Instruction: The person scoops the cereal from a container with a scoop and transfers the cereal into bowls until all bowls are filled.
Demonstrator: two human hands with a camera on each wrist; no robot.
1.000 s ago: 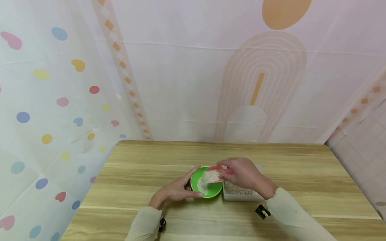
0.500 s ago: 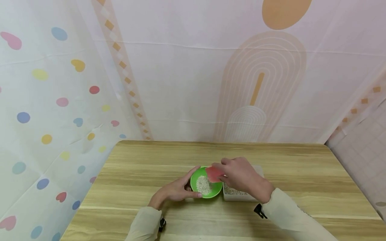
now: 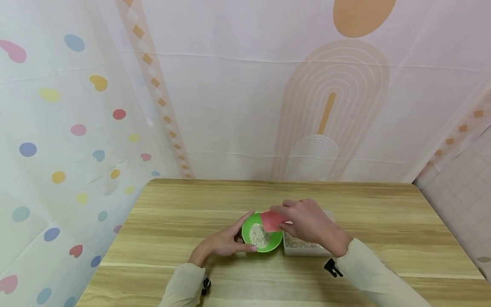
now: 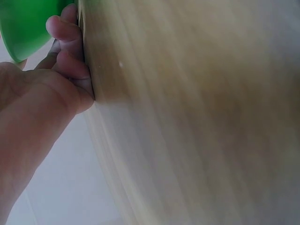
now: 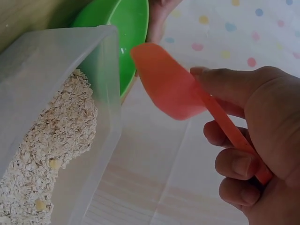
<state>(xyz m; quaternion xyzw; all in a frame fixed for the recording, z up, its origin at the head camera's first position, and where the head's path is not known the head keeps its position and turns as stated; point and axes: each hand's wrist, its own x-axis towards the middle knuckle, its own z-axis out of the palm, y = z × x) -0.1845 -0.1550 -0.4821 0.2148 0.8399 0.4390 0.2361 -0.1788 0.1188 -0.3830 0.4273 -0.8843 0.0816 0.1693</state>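
Note:
A green bowl (image 3: pixel 274 244) stands on the table with a small heap of oat flakes (image 3: pixel 258 236) in it. My left hand (image 3: pixel 223 242) grips the bowl's left side, thumb at the near rim and a finger along the far side. In the left wrist view, other fingers (image 4: pixel 65 30) bend beside the bowl's outer wall, low at the table. My right hand (image 3: pixel 308 221) holds a red scoop (image 3: pixel 271 221) by its handle, fingers curled round it in the right wrist view. The scoop's head is tipped over above the bowl's right part, its underside showing in the head view.
A translucent box (image 3: pixel 307 252) with more oat flakes (image 5: pixel 70 117) stands right beside the bowl, partly hidden under my right hand in the head view. The wooden table (image 3: pixel 184 200) ends at a patterned cloth backdrop (image 3: pixel 230 106).
My right hand has turned the scoop over, and its oat flakes have dropped into the bowl. In the last half second the scoop has barely moved. My left hand stays in place.

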